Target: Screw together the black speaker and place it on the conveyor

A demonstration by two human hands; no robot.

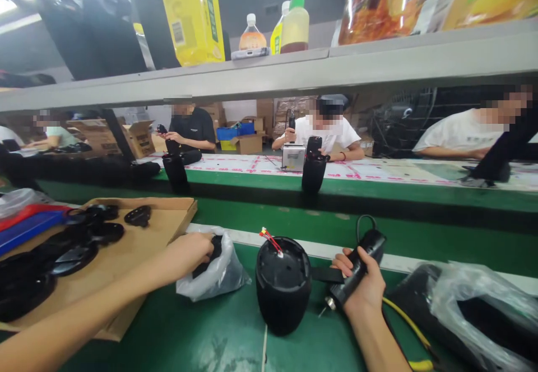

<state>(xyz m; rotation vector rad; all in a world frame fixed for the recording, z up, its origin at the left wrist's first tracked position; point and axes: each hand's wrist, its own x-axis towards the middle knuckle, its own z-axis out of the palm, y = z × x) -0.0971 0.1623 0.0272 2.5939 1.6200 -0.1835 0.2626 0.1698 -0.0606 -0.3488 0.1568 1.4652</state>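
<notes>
My left hand (194, 253) reaches into the mouth of a clear plastic bag (225, 279) that has black contents. Its fingers curl down, and their tips are hidden against the dark pieces, so what they grip is unclear. In my right hand (365, 282) is a black electric screwdriver (357, 268), its bit angled down and left above the bench. Between my hands stands a black, rounded speaker-like body (283, 288), with its open end up. Red wires with a small pale connector (271, 240) stick out of its top. A black strap (327, 274) extends from its right side toward my right hand.
A cardboard tray (155, 223) of black parts lies at left, beside a blue bin (31, 232). A plastic-wrapped black item (474, 310) and a yellow cable (406, 319) are at right. A shelf (269, 75) crosses overhead. Several people work across the green line.
</notes>
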